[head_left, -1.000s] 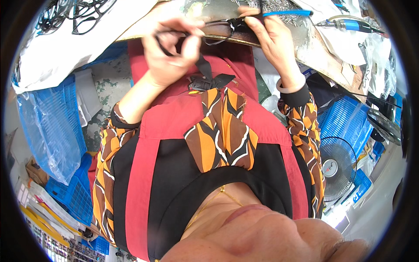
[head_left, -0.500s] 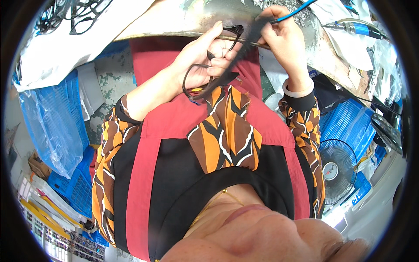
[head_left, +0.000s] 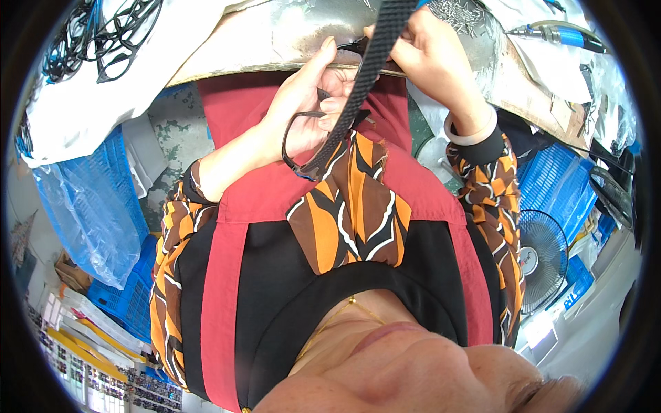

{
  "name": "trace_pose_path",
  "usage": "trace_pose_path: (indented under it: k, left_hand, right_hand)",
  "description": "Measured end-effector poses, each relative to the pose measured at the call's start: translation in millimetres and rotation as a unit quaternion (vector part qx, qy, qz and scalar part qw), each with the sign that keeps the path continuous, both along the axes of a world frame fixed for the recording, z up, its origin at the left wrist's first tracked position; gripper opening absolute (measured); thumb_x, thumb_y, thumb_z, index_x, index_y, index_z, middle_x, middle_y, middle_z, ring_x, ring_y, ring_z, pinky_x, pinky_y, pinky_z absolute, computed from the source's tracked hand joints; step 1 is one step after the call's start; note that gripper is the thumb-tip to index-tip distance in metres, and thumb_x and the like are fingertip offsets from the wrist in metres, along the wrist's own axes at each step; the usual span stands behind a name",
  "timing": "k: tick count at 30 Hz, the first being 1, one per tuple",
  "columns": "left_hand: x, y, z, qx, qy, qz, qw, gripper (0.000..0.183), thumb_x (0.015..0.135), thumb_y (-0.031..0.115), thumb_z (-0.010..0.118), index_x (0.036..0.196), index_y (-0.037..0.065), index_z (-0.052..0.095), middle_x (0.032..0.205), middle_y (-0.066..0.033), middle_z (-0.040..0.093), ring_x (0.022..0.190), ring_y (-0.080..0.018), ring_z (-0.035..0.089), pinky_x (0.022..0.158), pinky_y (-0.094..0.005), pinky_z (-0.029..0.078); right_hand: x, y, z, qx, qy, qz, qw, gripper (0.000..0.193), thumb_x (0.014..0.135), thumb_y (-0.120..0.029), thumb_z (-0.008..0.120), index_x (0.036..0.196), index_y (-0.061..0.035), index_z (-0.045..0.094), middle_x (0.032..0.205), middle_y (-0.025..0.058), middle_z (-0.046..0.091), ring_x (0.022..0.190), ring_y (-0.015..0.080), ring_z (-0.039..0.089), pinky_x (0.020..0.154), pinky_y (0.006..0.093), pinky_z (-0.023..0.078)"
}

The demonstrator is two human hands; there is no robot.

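Observation:
My left hand [head_left: 313,103] is closed around a black eyeglass frame [head_left: 288,141], with its thumb pointing up toward the bench edge. One wide, textured black temple [head_left: 368,76] rises from the frame across the view and hides part of both hands. Behind this temple, my right hand [head_left: 430,58] pinches close to the frame's far end [head_left: 352,47], at the bench edge. A slim blue piece shows above the right fingers, and it looks like part of another eyeglass temple. The exact contact at the right fingertips is hidden.
A worn metal-topped bench [head_left: 268,38] spans the far side. Black eyeglass frames [head_left: 113,41] lie on white cloth at far left. Small metal pieces [head_left: 461,17] and a blue-and-grey hand tool [head_left: 561,34] are at far right. Blue crates and a fan [head_left: 540,258] stand around me.
My right hand has shifted slightly left and up, toward the frame's far end. The textured temple has swung and now stands more upright. My left hand, with the frame, moved slightly left.

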State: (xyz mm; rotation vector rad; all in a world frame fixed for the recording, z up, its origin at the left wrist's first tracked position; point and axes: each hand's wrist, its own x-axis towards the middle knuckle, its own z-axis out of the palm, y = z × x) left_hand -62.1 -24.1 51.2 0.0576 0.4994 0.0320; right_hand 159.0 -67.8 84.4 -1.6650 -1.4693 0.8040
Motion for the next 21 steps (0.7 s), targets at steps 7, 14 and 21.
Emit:
trace_pose_path:
  k: [7, 14, 21]
  left_hand:
    - [-4, -2, -13, -0.085, -0.055, 0.031, 0.994, 0.068, 0.109, 0.053, 0.042, 0.130, -0.011, 0.048, 0.079, -0.0001, 0.039, 0.053, -0.0056, 0.037, 0.039, -0.0218, 0.031]
    - [-6, 0, -6, 0.052, -0.059, -0.016, 0.997, 0.083, 0.107, 0.064, 0.034, 0.144, -0.009, 0.045, 0.095, -0.0072, 0.057, 0.063, -0.0086, 0.047, 0.052, -0.0236, 0.046]
    - [18, -24, 19, 0.628, -0.079, 0.316, 0.707, 0.060, 0.097, -0.008, 0.053, 0.153, 0.002, 0.034, 0.153, -0.0145, 0.048, 0.138, -0.0249, 0.050, 0.117, -0.0398, 0.038]
  right_hand:
    - [2, 14, 4, -0.031, -0.086, 0.011, 0.996, 0.019, 0.095, -0.019, 0.065, 0.106, -0.0036, 0.064, 0.078, 0.0185, 0.071, 0.076, 0.0364, 0.072, 0.071, 0.0436, 0.055]
    - [1, 0, 6, 0.030, -0.076, -0.024, 0.996, 0.027, 0.092, -0.022, 0.074, 0.104, 0.0005, 0.063, 0.078, 0.0159, 0.072, 0.068, 0.0276, 0.072, 0.064, 0.0368, 0.056]
    - [11, -53, 18, -0.048, 0.060, -0.148, 0.986, 0.023, 0.096, -0.017, 0.074, 0.112, -0.0035, 0.063, 0.093, 0.0080, 0.074, 0.077, 0.0144, 0.074, 0.070, 0.0270, 0.059]
